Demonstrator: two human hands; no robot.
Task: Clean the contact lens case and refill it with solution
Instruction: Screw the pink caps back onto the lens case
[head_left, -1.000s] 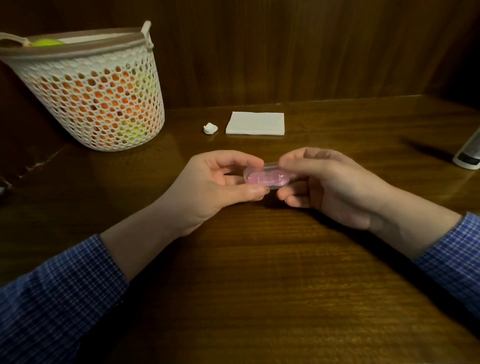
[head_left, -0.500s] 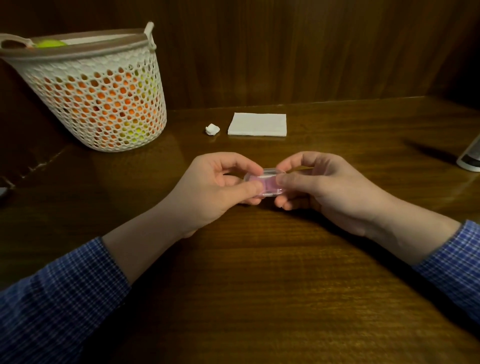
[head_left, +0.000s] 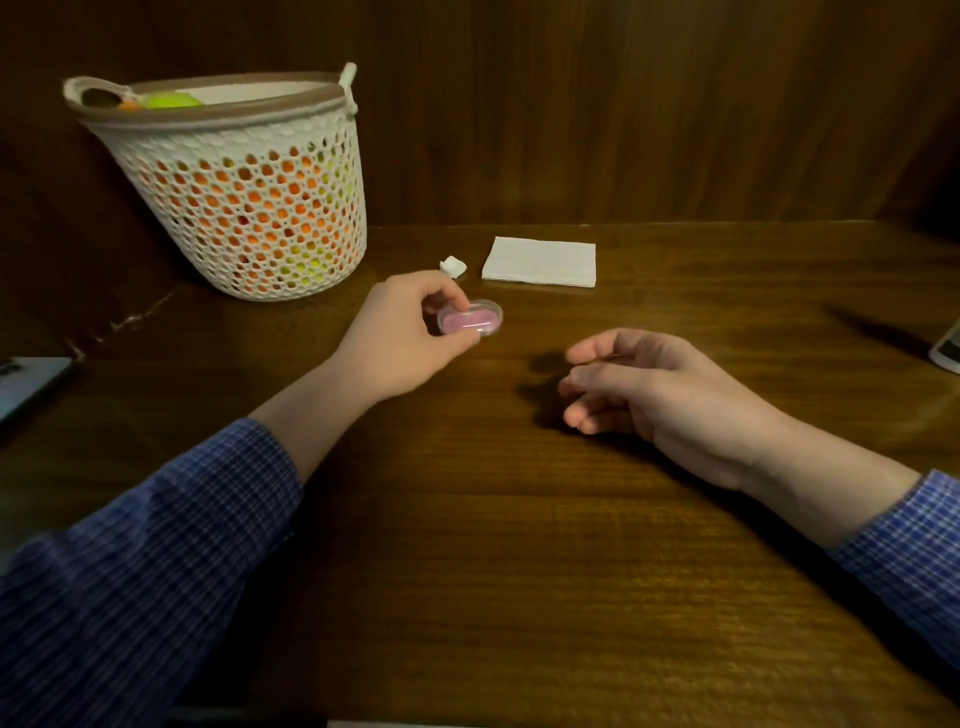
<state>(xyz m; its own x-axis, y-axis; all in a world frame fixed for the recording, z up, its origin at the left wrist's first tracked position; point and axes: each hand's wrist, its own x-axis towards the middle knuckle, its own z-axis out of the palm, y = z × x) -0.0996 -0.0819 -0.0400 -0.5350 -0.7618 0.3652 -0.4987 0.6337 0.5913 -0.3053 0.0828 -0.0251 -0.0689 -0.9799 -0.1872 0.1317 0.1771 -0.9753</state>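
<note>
A small pink contact lens case (head_left: 471, 319) with a clear lid lies low over the wooden table (head_left: 519, 545), near the middle. My left hand (head_left: 402, 340) pinches its left end between thumb and fingers. My right hand (head_left: 639, 387) hovers to the right of it, apart from the case, fingers loosely curled and holding nothing. A white bottle (head_left: 946, 351) shows only partly at the right edge.
A white mesh basket (head_left: 234, 192) with orange and green things inside stands at the back left. A folded white tissue (head_left: 540, 261) and a small crumpled white wad (head_left: 453, 266) lie behind the case. A dark flat device (head_left: 26, 387) sits at the left edge.
My right hand has let go of the case and drawn back to the right. My left hand has carried the case forward and left, toward the tissue.
</note>
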